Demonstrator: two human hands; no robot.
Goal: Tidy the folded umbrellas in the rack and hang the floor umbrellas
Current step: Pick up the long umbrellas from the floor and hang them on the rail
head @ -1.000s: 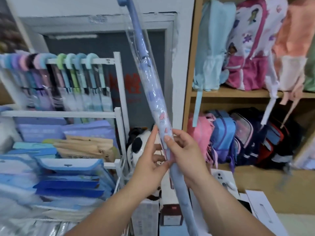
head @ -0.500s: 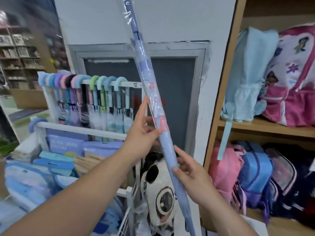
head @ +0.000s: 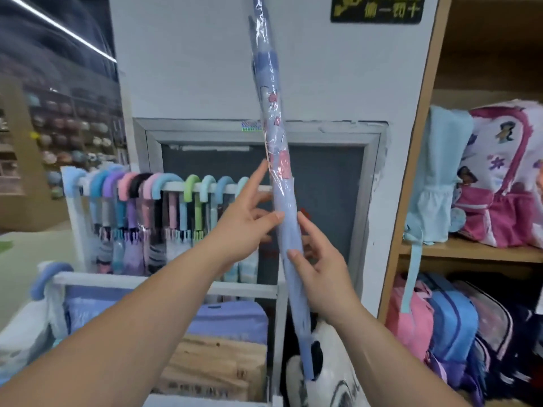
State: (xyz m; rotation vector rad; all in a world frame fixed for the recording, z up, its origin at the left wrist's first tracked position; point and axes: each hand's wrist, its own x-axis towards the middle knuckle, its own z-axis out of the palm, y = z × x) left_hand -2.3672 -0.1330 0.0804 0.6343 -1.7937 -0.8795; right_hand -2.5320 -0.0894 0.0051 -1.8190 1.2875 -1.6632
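Head camera is looking at both hands holding a long periwinkle umbrella (head: 289,230) in a clear plastic sleeve. The left hand (head: 241,227) is pinching it between thumb and fingers, forefinger stretched up along the sleeve; the right hand (head: 321,268) is wrapping it just below, thumb in front, fingers behind. The umbrella is standing nearly upright, its top leaning left past the frame's upper edge, its lower end in front of a panda plush (head: 329,374). Behind the left hand, hook-handled umbrellas (head: 164,212) are hanging in a row on the white rack (head: 75,230). Backpacks (head: 499,177) are filling wooden shelves on the right.
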